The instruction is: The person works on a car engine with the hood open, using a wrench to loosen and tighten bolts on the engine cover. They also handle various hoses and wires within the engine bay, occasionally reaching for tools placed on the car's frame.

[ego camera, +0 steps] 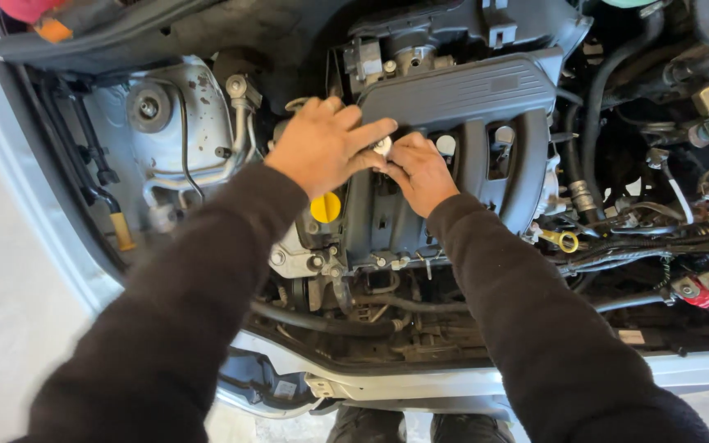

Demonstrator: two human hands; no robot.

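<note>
I lean over an open engine bay. My left hand (322, 143) rests flat over the left end of the dark plastic intake manifold (461, 94), fingers stretched toward a small pale round part (382, 146). My right hand (418, 171) is next to it, its fingertips pinching at that same round part between the manifold runners. Both arms wear dark sleeves. What lies under my left palm is hidden. A similar pale round part (446, 144) shows in the gap to the right.
A yellow oil filler cap (326, 207) sits below my left hand. A yellow dipstick ring (568, 241) lies to the right, near hoses and red connectors (707, 287). A strut tower (151, 107) is at the left; the front crossmember (420, 381) runs below.
</note>
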